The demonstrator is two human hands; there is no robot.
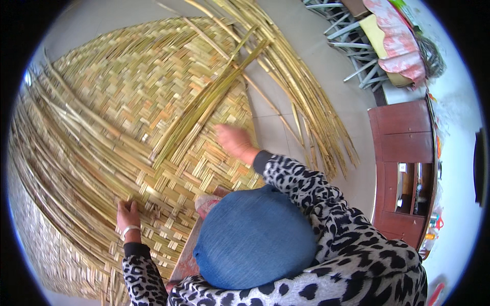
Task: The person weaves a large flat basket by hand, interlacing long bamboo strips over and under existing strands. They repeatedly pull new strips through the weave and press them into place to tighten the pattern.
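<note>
A large mat (148, 84) of flat, pale yellow-green split-reed strips, woven crosswise, spreads over the floor. My left hand (127, 217), with a light bracelet at its wrist, is low on the mat beside a row of long loose reed strips (71, 153). Its fingers are pressed together at the strips, and what lies between them cannot be made out. Over the mat's right part is my right hand (234, 142), smeared by motion, its fingers unclear. Just left of it, a bunch of greener strips (199, 109) runs slantwise up across the weave.
Long reed stalks (291, 76) lie in a bundle on the tiled floor (270, 132) beyond the mat's right edge. My blue-covered knee (255, 237) rises close in front. A dark red cabinet (403, 120) and stacked stools (352, 43) line the right wall.
</note>
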